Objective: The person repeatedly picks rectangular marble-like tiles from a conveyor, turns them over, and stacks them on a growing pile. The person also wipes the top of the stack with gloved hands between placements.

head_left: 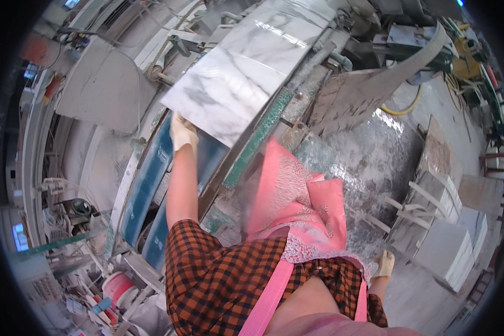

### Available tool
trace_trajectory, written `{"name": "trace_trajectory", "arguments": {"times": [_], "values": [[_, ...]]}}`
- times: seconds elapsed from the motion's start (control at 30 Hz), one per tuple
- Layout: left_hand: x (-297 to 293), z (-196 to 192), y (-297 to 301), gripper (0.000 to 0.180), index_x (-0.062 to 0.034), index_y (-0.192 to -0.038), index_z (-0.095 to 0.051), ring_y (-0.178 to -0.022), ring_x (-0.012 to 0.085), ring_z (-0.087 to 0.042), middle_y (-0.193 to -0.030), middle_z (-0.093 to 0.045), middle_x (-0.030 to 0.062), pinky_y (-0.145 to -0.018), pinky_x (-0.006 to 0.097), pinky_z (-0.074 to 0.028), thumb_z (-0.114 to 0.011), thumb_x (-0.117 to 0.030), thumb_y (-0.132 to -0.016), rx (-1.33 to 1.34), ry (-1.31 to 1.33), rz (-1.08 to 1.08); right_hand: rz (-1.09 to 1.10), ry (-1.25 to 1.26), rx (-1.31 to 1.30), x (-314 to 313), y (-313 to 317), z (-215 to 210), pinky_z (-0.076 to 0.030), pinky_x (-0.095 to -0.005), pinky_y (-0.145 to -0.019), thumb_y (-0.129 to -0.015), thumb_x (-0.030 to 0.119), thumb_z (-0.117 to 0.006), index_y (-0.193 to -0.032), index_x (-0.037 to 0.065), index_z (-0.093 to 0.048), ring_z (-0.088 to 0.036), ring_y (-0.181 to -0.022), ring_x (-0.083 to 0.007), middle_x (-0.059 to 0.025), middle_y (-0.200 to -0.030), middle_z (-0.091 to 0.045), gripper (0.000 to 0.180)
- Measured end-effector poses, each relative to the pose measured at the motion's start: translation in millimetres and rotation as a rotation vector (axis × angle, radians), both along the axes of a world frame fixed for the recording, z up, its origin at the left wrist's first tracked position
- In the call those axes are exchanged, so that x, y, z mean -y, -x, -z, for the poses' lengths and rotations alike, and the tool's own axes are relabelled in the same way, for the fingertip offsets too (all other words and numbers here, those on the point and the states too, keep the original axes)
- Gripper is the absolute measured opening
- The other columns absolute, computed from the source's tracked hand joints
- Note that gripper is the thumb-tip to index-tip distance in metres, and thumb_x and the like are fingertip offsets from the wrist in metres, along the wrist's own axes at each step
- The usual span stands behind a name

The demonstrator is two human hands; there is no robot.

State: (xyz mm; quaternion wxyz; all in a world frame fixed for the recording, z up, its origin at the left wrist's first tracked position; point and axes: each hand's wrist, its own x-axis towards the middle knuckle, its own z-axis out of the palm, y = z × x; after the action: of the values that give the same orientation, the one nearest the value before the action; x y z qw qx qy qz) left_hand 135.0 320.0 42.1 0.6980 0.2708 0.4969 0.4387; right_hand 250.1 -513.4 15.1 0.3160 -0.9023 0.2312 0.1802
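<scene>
Left hand [183, 133]: pale-gloved, touching marble slab [229, 78] at its near-left corner, fingers partly hidden, grip unclear | right hand [383, 264]: low at side, well apart from slab, openness and hold unclear | slab: lying above blue strips [210, 157] beside green rail [257, 147]

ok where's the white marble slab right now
In the head view's upper centre, the white marble slab lies left of the green rail, its near edge by the left hand.

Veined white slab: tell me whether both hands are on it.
No, only the left hand is at the slab; the right hand hangs well away from it.
</scene>
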Motion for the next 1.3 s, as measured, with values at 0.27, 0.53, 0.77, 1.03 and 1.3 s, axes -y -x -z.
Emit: {"name": "trace_trajectory", "arguments": {"times": [0.27, 0.53, 0.77, 1.03, 1.3], "values": [[-78, -91, -42, 0.052, -0.006, -0.136, -0.051, -0.114, 0.0301, -0.063, -0.128, -0.063, 0.0118, -0.095, 0.047, -0.053, -0.063, -0.036, -0.094, -0.17, 0.014, 0.476, 0.082, -0.123, 0.162, 8, 18, 9, -0.05, -0.0328, -0.056, -0.097, 0.022, -0.055, -0.091, -0.001, -0.062, -0.063, -0.058, -0.0201, -0.0132, -0.07, -0.065, 0.025], [-83, -116, -59, 0.052, 0.0002, -0.134, -0.05, -0.12, 0.0393, -0.057, -0.131, -0.057, 0.0224, -0.101, 0.053, -0.051, -0.068, -0.009, -0.086, 0.016, -0.134, 0.45, -0.228, 0.015, 0.134, 25, -9, 54, -0.049, -0.0422, -0.088, -0.095, 0.036, -0.054, -0.1, 0.001, -0.067, -0.065, -0.097, -0.0345, -0.0201, -0.104, -0.069, 0.038], [-9, -223, -112, 0.04, 0.0064, -0.121, -0.061, -0.1, 0.0297, -0.066, -0.116, -0.065, 0.0152, -0.086, 0.041, -0.057, -0.072, -0.013, -0.088, -0.39, -0.601, 0.57, -0.09, -0.301, 0.04, -7, -26, 39, -0.051, -0.0365, -0.062, -0.095, 0.037, -0.059, -0.097, 0.001, -0.068, -0.066, -0.066, -0.0242, -0.0133, -0.072, -0.066, 0.037], [227, -305, -202, 0.039, 0.006, -0.117, -0.065, -0.091, 0.0175, -0.065, -0.105, -0.071, 0.0106, -0.079, 0.031, -0.052, -0.075, -0.018, -0.088, -0.783, -1.327, 0.961, 0.383, -0.866, 0.269, 39, -122, 24, -0.041, -0.0255, -0.051, -0.101, 0.037, -0.055, -0.095, 0.001, -0.068, -0.051, -0.05, -0.0104, -0.0009, -0.057, -0.059, 0.038], [497, -217, -388, 0.029, 0.0041, -0.11, -0.069, -0.092, 0.0137, -0.066, -0.102, -0.073, 0.01, -0.08, 0.029, -0.052, -0.075, -0.013, -0.087, -0.891, -1.263, 1.802, 0.297, -1.188, -0.141, 60, -244, 18, -0.059, -0.0325, -0.08, -0.099, 0.062, -0.045, -0.106, -0.005, -0.07, -0.072, -0.072, -0.0222, -0.0146, -0.074, -0.072, 0.071]]}}
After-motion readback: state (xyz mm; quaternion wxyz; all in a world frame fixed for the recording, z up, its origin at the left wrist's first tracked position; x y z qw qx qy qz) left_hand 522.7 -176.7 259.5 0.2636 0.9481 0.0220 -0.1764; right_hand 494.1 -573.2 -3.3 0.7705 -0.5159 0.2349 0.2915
